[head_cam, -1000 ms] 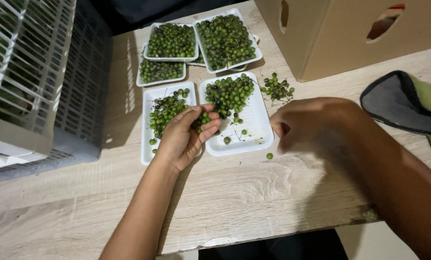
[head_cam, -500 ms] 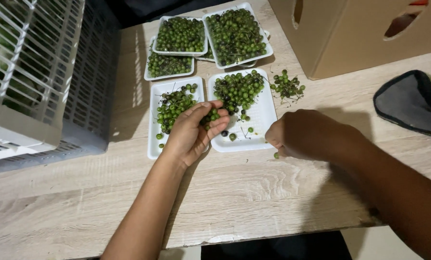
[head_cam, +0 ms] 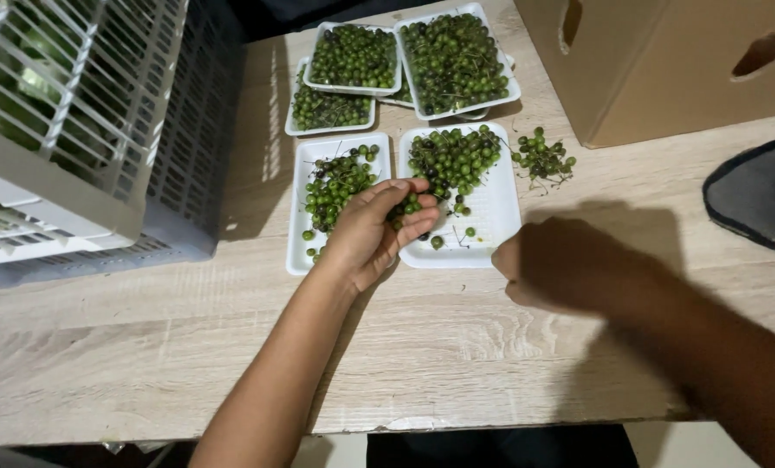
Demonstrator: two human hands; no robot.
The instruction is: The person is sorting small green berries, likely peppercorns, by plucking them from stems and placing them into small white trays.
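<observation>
Berries, small green ones (head_cam: 407, 208), fill my cupped left hand (head_cam: 372, 232) mid-frame over white foam trays (head_cam: 491, 227); my right hand (head_cam: 554, 264) looks loosely fisted, grip unclear; cardboard box (head_cam: 664, 61) upper right.

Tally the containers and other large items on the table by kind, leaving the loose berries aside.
White foam trays: at least 5; the back ones overlap
Plastic crates: 2
Cardboard box: 1
Dark cloth: 1
Total: 9
</observation>
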